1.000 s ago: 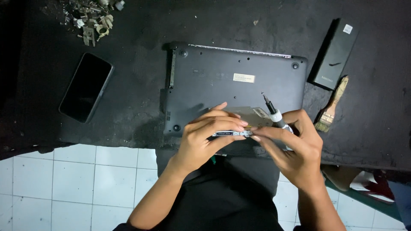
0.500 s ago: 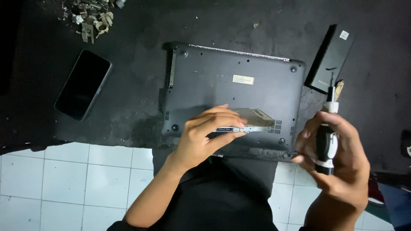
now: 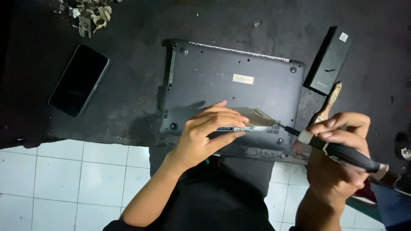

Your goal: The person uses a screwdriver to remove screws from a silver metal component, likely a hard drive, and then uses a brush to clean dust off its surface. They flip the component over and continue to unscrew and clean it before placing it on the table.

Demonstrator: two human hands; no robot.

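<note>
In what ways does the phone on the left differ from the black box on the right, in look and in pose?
The phone is a thin flat slab with rounded corners and a glossy dark screen facing up; the black box is narrower with square edges, a matte face and a small white label at its far end. The phone's far end leans to the right, and so does the box's, more steeply. Both are dark, lie on the black table and are untouched by either hand.

My left hand (image 3: 205, 132) palm down, fingers (image 3: 227, 116) stretched rightward and pinched against the thumb, forearm bare and angled up from lower left, my right hand (image 3: 338, 158) curled in a closed fist grip, knuckles up, wrist bent
</note>
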